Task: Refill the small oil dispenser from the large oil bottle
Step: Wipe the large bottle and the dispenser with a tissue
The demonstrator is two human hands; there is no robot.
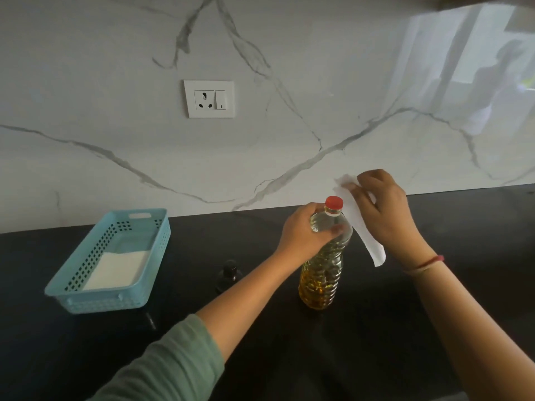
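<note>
Wiping seems my step: left hand (307, 230) fingers curled round the large oil bottle (321, 273), right hand (385, 209) pinching a tissue (367, 241) by its red cap (334, 203), next rubbing gently.

Your head camera's looking forward and down, wide-angle, facing the wall (289, 68) nearly square-on. The counter (86, 357) fills the lower half, and the bottle (321, 273) sits close, within arm's reach, centre-right.

— Any text or label legible?
— Nothing readable. The only sign is a small dark upright stroke low on the white wall switch (220, 100), beside the socket (204, 99); whether a numeral, I cannot tell
</note>
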